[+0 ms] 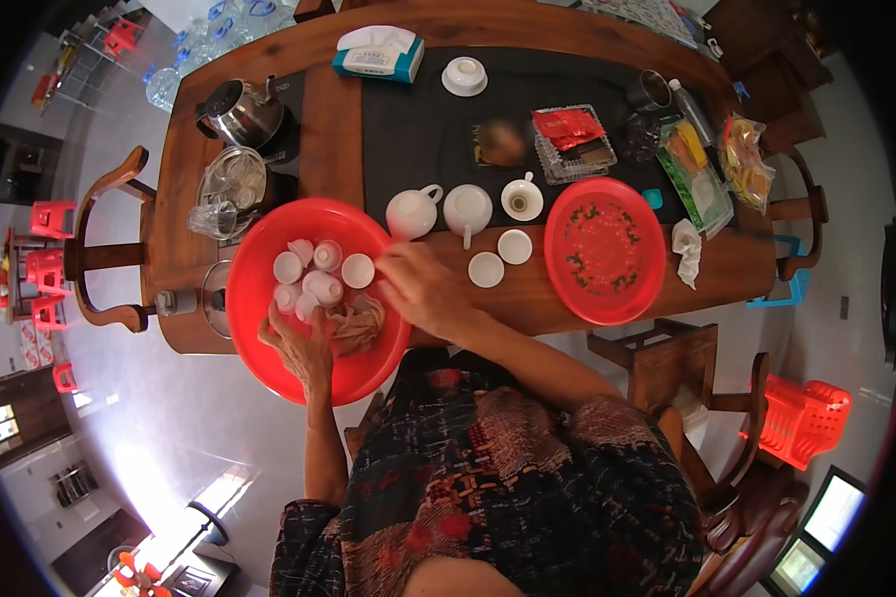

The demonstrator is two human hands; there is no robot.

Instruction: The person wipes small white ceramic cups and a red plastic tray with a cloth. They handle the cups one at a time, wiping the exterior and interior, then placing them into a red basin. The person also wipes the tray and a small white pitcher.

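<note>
Red basin [259, 239] sat at the near left of the wooden table [331, 129], a cluster of small white cups [326, 256] inside it, crowded together and tipped at various angles; a crumpled brown cloth [360, 323] lay on the near right of the basin floor. Left hand [306, 353] reached in from the near side, fingers spread and half curled, tips against the nearest cups; could not tell whether it gripped one or only steadied the group. Right hand [423, 289] was over the basin's right rim, blurred, fingers partly bent, close to a single cup [358, 271] at the right of the cluster; whether it had hold of anything could not be told. Judged handling: cups that close looked apt to knock and chip, so one at a time seemed best, pinched at rim and foot, with the left hand pinning its neighbours. Glazed walls would likely slip, wet ones more so; a light, full-finger hold suited them better than a squeeze. Beyond the right rim, two white handled vessels [414, 213] stood close by, so the right wrist needed a high path clear of them.
</note>
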